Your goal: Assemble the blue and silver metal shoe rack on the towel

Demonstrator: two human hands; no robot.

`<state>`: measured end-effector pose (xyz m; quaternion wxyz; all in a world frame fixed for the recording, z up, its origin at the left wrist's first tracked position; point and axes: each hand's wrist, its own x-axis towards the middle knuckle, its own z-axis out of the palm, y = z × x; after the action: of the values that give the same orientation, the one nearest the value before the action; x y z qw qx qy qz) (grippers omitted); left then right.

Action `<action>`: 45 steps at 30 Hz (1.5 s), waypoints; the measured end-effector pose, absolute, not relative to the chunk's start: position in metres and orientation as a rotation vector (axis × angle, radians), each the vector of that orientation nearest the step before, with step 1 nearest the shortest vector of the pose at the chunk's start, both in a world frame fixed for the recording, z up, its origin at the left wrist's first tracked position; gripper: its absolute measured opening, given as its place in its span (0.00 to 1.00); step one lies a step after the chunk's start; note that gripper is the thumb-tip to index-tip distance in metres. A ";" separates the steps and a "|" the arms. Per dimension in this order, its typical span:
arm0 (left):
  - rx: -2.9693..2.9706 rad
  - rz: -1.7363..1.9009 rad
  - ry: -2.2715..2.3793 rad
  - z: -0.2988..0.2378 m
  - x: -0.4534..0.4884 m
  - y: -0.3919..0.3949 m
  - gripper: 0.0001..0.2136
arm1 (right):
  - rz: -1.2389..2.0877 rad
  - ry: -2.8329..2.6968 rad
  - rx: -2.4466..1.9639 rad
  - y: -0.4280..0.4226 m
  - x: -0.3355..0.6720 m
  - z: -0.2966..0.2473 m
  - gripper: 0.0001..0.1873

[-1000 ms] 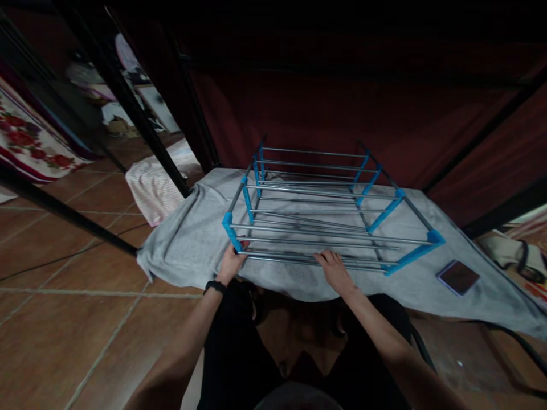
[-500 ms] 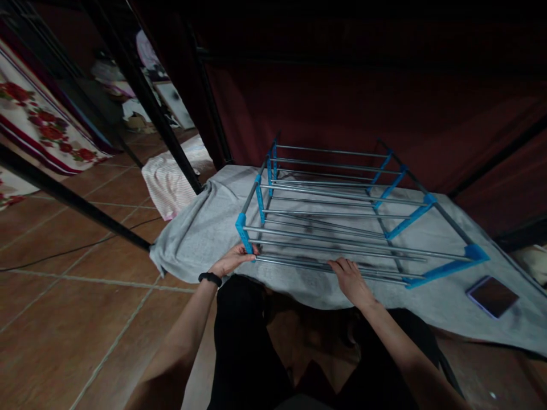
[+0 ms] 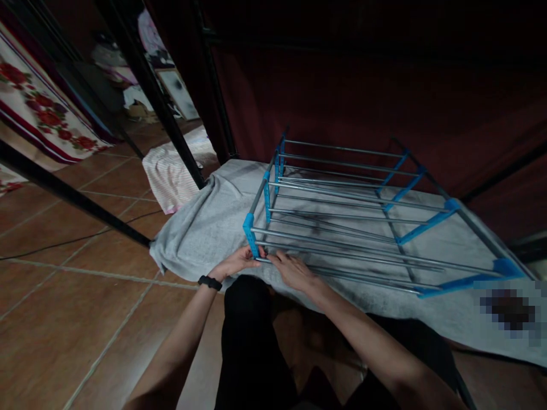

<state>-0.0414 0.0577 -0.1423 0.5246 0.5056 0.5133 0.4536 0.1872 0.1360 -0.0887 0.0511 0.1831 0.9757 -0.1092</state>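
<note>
A rack of thin grey metal tubes joined by blue plastic side brackets lies across a grey cloth (image 3: 192,228) before me. My left hand (image 3: 237,262) pinches the lower end of the front-left blue bracket (image 3: 253,236), thumb along its near side. Close beside it, my right hand (image 3: 294,273) has its fingers closed on the left part of the lowest front metal tube (image 3: 363,279), where the tube meets the bracket. The fingers partly hide that joint, so I cannot tell how far the tube sits in it. At the other end stands the front-right blue bracket (image 3: 465,282).
A pixelated dark patch (image 3: 510,309) covers something on the cloth at the right. Black metal poles (image 3: 77,196) rise at the left, near a striped cloth (image 3: 168,179) on the tiled floor. A dark red curtain (image 3: 342,97) hangs behind the rack.
My right hand has slid left along the front tube to beside my left hand. The left hand keeps its hold at the bracket. The view has shifted slightly, with the rack appearing further right.
</note>
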 end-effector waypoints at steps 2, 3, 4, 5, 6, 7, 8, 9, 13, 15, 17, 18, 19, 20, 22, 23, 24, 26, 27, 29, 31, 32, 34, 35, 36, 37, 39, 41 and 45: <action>1.198 1.046 1.233 -0.142 -0.045 0.059 0.18 | -0.340 2.950 0.535 0.138 0.186 -0.082 0.31; 1.183 1.031 1.242 -0.142 -0.046 0.060 0.18 | -0.335 2.946 0.540 0.139 0.186 -0.079 0.30; 1.168 1.023 1.253 -0.141 -0.046 0.060 0.19 | -0.331 2.941 0.556 0.139 0.186 -0.076 0.29; 1.158 1.021 1.266 -0.141 -0.046 0.061 0.19 | -0.331 2.936 0.571 0.140 0.186 -0.074 0.27; 1.151 1.022 1.277 -0.141 -0.046 0.061 0.19 | -0.335 2.933 0.584 0.140 0.185 -0.073 0.26; 1.149 1.027 1.285 -0.141 -0.046 0.062 0.18 | -0.343 2.933 0.592 0.140 0.184 -0.072 0.25; 1.150 1.030 1.288 -0.140 -0.045 0.062 0.18 | -0.354 2.935 0.594 0.141 0.183 -0.072 0.25; 1.152 1.032 1.284 -0.139 -0.045 0.062 0.17 | -0.371 2.938 0.591 0.141 0.182 -0.072 0.24; 1.153 1.033 1.246 -0.138 -0.046 0.060 0.19 | -0.455 2.947 0.571 0.142 0.179 -0.074 0.23; 1.150 1.027 1.243 -0.139 -0.047 0.060 0.20 | -0.460 2.957 0.563 0.140 0.177 -0.074 0.23; 1.146 1.038 1.255 -0.143 -0.048 0.061 0.20 | -0.449 2.969 0.565 0.137 0.174 -0.074 0.24; 1.144 1.051 1.262 -0.145 -0.048 0.061 0.20 | -0.450 2.977 0.572 0.135 0.172 -0.074 0.24; 1.144 1.064 1.265 -0.146 -0.048 0.061 0.20 | -0.464 2.984 0.581 0.134 0.169 -0.074 0.24; 1.146 1.071 1.262 -0.148 -0.048 0.062 0.19 | -0.487 2.991 0.594 0.133 0.166 -0.074 0.24; 1.159 1.071 1.246 -0.148 -0.047 0.062 0.18 | -0.535 2.994 0.630 0.132 0.158 -0.075 0.22; 1.169 1.071 1.238 -0.147 -0.046 0.062 0.18 | -0.550 2.989 0.640 0.132 0.154 -0.075 0.21; 1.181 1.075 1.233 -0.145 -0.045 0.061 0.18 | -0.555 2.981 0.645 0.132 0.151 -0.076 0.20; 1.212 1.088 1.227 -0.141 -0.044 0.060 0.17 | -0.545 2.972 0.623 0.131 0.145 -0.077 0.18; 1.224 1.095 1.223 -0.139 -0.043 0.059 0.17 | -0.534 2.977 0.605 0.131 0.144 -0.078 0.17; 1.227 1.106 1.209 -0.136 -0.042 0.057 0.17 | -0.494 2.989 0.577 0.130 0.142 -0.080 0.16; 1.207 1.115 1.194 -0.135 -0.042 0.055 0.17 | -0.438 3.002 0.556 0.130 0.143 -0.081 0.17; 1.194 1.119 1.191 -0.135 -0.043 0.055 0.17 | -0.414 3.008 0.544 0.130 0.144 -0.082 0.17; 1.169 1.124 1.197 -0.136 -0.043 0.056 0.17 | -0.394 3.021 0.514 0.131 0.146 -0.082 0.19; 1.157 1.124 1.202 -0.137 -0.044 0.056 0.18 | -0.398 3.028 0.501 0.132 0.146 -0.083 0.20; 1.146 1.125 1.207 -0.138 -0.044 0.057 0.18 | -0.410 3.031 0.489 0.132 0.146 -0.083 0.20; 1.136 1.128 1.211 -0.139 -0.044 0.057 0.18 | -0.424 3.029 0.483 0.133 0.146 -0.083 0.20; 1.118 1.133 1.212 -0.140 -0.045 0.058 0.18 | -0.458 3.017 0.482 0.134 0.146 -0.083 0.21; 1.097 1.140 1.214 -0.141 -0.045 0.059 0.19 | -0.497 3.008 0.490 0.135 0.146 -0.084 0.22; 1.074 1.131 1.225 -0.141 -0.046 0.061 0.20 | -0.569 3.004 0.491 0.136 0.147 -0.083 0.21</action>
<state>-0.0458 0.0608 -0.1410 0.5476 0.4531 0.5169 0.4772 0.1473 0.1357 -0.0829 0.0227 0.1586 0.9698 -0.1838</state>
